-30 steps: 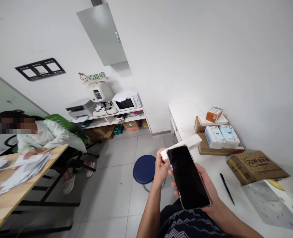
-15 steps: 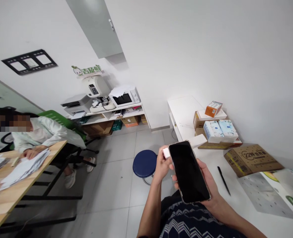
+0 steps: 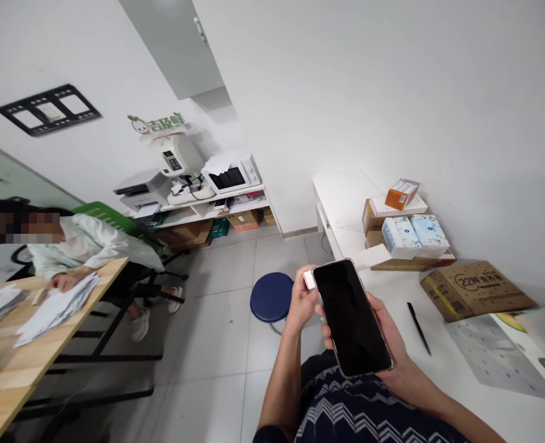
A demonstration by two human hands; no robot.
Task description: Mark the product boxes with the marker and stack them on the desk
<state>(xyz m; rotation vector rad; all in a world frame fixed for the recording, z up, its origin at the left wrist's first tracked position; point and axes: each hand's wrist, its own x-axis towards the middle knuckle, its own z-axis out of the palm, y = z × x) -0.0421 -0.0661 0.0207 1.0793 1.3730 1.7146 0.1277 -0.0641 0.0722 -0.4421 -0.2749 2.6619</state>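
Observation:
A smartphone (image 3: 353, 320) with a dark screen and a clear case lies tilted in my right hand (image 3: 387, 335), its fingers wrapped round the phone's edges. Just left of the phone, my left hand (image 3: 303, 300) is closed on a small white box (image 3: 308, 280), of which only an end shows. The phone hides the rest of it. A flat white piece (image 3: 372, 256) sticks out past the phone's upper right side; whether it belongs to the box I cannot tell. On the white table to the right lies a black pen (image 3: 419, 328).
Tissue packs (image 3: 415, 235) and an orange box (image 3: 402, 194) are stacked on the white table (image 3: 346, 194), near a brown carton (image 3: 478, 289). A blue stool (image 3: 273, 297) stands on the floor. At left, a co-worker (image 3: 96, 240) handles papers (image 3: 57, 307) at a wooden desk (image 3: 101, 277).
The camera view has shifted slightly, so the room appears a little displaced. Both hands keep their hold on the phone and the small white box.

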